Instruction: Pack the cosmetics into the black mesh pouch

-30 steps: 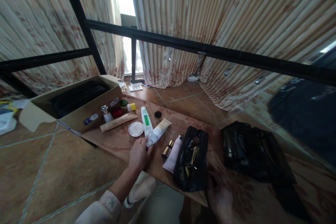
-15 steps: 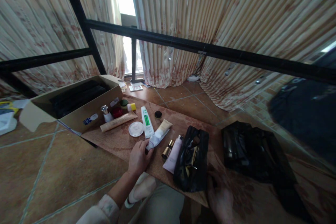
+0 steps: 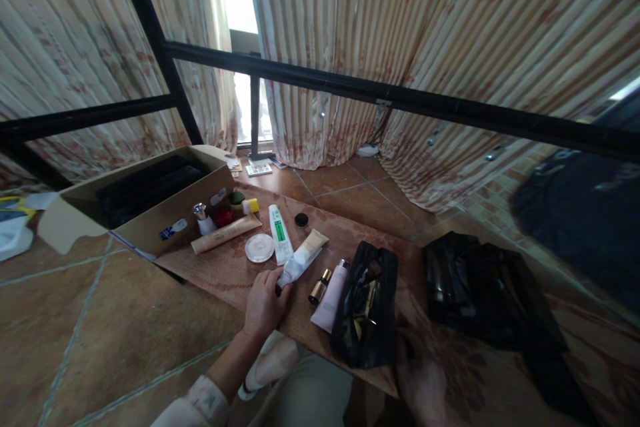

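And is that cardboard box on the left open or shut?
Open: the cardboard box has a flap spread outward at its near-left end, and black contents show through the uncovered top.

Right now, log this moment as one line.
left hand: at near end of beige-and-white tube | right hand: near black pouch, grip unclear | rest: cardboard box, green-marked tube

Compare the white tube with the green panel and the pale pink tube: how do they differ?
Colour: the white tube carries a bright green panel, while the pale pink tube has only faint lettering.
Pose: in the picture, the white tube's far end leans left; the pale pink tube's leans right.
Neighbours: the white tube lies beside a round white case, the pale pink tube beside the black pouch.
Shared: both lie on the brown cloth.
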Demonstrator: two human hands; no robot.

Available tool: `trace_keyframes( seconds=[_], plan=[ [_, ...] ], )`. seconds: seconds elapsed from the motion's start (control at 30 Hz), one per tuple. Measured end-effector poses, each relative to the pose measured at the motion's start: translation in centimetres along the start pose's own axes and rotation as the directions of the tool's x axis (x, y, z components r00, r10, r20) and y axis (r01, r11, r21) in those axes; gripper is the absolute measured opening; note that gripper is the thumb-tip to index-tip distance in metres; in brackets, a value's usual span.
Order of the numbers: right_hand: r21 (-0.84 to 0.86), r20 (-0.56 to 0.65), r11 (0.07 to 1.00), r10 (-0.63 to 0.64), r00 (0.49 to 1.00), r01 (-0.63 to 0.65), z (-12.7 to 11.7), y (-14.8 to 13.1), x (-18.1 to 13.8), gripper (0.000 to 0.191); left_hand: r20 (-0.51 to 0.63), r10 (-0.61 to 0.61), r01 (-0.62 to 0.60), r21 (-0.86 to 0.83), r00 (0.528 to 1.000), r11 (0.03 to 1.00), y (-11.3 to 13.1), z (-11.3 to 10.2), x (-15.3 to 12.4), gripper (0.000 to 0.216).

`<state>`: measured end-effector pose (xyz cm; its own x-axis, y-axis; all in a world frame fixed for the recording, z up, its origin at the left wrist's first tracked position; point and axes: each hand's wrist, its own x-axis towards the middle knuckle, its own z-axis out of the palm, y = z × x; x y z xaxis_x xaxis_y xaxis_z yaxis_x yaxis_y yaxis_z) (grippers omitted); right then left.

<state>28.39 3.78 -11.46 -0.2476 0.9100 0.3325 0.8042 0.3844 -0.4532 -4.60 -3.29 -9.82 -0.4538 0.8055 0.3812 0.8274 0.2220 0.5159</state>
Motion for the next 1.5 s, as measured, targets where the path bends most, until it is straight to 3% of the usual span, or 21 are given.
trace_keyframes(
  seconds=[0.33,0.53,0.87,1.17,1.33,1.5],
  plan=[
    [0.006,-0.011,1.0,0.019,1.0,-0.019,0.2,0.3,-0.1,0.036,-0.146,-0.089,0.102,0.081,0.985,0.992,-1.3,-0.8,1.2,0.026],
    [0.015,-0.017,1.0,0.018,1.0,-0.018,0.1,-0.1,-0.1,0.035,-0.145,-0.115,0.137,0.155,0.983,0.978,-1.4,-0.8,1.2,0.038],
    [0.03,-0.012,0.999,0.037,0.999,-0.036,-0.2,-0.5,0.0,0.033,-0.147,-0.179,0.182,0.006,0.973,0.983,-1.7,-1.8,0.4,0.049],
    [0.031,-0.014,0.998,0.059,0.998,-0.059,0.1,-0.3,-0.1,0.032,-0.081,-0.268,0.262,-0.078,0.96,0.962,-1.7,-1.9,0.7,0.055],
    [0.028,-0.031,0.998,0.064,0.997,-0.063,0.0,-0.5,-0.1,0.032,-0.137,-0.381,0.351,-0.201,0.914,0.915,-1.3,-2.6,1.3,0.07],
    [0.04,0.001,0.997,0.071,0.997,-0.071,-0.1,-0.6,0.0,0.031,-0.105,-0.481,0.45,-0.226,0.87,0.864,-2.4,-3.0,4.2,0.067]
  ],
)
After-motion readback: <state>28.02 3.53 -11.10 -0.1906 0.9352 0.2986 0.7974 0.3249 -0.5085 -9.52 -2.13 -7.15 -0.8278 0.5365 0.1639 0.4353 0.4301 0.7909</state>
